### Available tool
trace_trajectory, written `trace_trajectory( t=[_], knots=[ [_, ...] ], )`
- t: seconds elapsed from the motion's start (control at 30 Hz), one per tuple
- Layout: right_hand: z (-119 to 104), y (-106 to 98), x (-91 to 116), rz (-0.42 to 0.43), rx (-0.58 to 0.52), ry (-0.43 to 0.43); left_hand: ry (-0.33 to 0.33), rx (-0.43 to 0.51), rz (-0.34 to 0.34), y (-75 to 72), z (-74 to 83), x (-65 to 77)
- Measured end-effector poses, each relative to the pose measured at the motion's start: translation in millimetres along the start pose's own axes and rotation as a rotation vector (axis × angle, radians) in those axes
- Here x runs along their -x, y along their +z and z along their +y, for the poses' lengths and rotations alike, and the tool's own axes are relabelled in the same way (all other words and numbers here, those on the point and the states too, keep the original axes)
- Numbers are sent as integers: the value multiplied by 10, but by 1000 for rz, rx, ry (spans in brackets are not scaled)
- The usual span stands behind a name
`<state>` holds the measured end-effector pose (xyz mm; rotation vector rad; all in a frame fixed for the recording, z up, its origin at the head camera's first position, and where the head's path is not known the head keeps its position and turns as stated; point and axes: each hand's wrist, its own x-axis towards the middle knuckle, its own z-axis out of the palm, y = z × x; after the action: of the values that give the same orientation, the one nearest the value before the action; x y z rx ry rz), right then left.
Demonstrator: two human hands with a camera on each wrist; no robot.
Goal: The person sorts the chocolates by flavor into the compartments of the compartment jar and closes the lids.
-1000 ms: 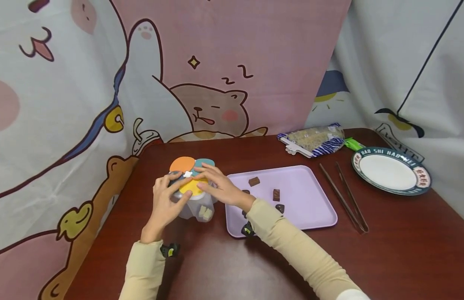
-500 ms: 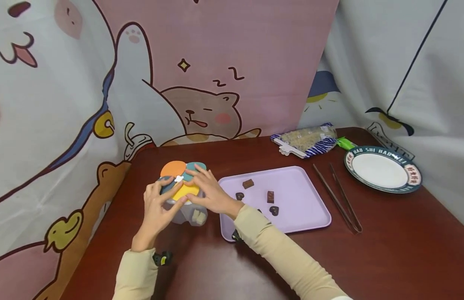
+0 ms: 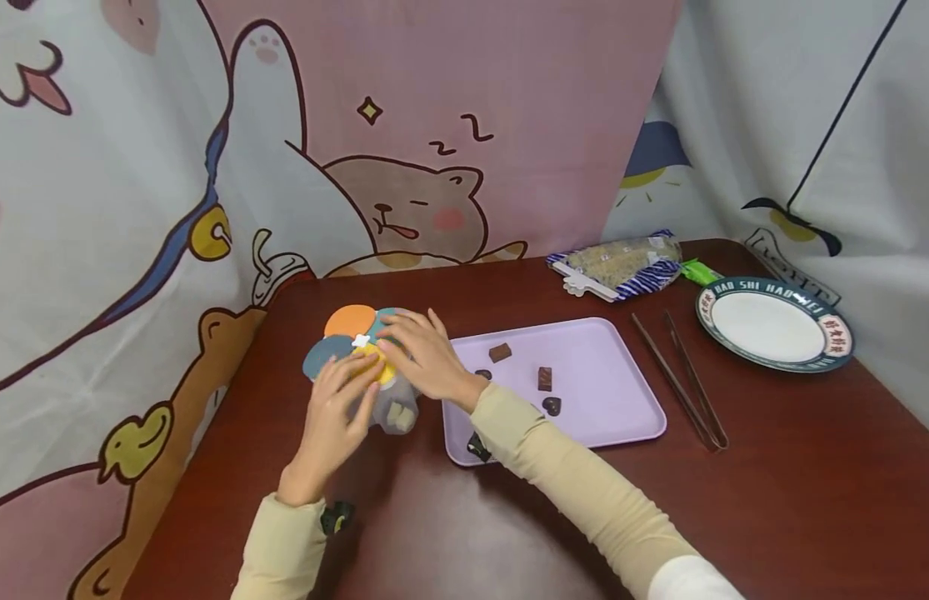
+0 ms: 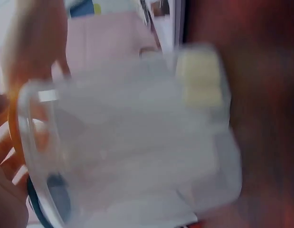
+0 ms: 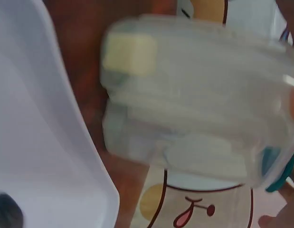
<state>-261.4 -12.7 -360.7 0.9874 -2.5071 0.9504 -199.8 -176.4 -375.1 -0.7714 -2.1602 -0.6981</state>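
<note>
A see-through compartment box point(image 3: 385, 404) with petal-shaped lids stands at the left of the table. Its lids are orange point(image 3: 350, 321), blue point(image 3: 325, 357), teal point(image 3: 389, 316) and yellow point(image 3: 389, 372), around a small white centre piece point(image 3: 361, 341). Cream-coloured blocks point(image 4: 201, 78) show through the wall of the front compartment. My left hand point(image 3: 331, 421) reaches in from the front left, fingertips on the yellow lid. From the right, my right hand point(image 3: 427, 358) lies over the yellow and teal lids, fingers extended. The wrist views are blurred.
To the right lies a lilac tray point(image 3: 602, 375) with several dark chocolates point(image 3: 545, 378). Beyond it are metal tongs point(image 3: 685, 379), a green-rimmed plate point(image 3: 771, 325), a clipped food bag point(image 3: 621, 262) and a small green packet point(image 3: 700, 272). A printed cloth point(image 3: 554, 125) hangs behind the table.
My left fingers have shifted from the blue lid onto the yellow one, baring the blue lid. My right hand has moved further over the lids. The box stays on the table.
</note>
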Motion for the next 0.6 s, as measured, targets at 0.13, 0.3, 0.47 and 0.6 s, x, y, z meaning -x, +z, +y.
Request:
trace_trajectory(
  t=[0.13,0.3,0.47,0.6],
  knots=[
    [77,-33,-40,-6,23,27,43,-37,-27,71,128,68],
    [88,14,55,50,120,0,0,-231,23,95,95,103],
    [-23,143,177,182,329,-92,-133,-386,21,52,-42,60],
    [-134,230,255,262,443,-191,-245,-436,-50,46,-93,24]
  ],
)
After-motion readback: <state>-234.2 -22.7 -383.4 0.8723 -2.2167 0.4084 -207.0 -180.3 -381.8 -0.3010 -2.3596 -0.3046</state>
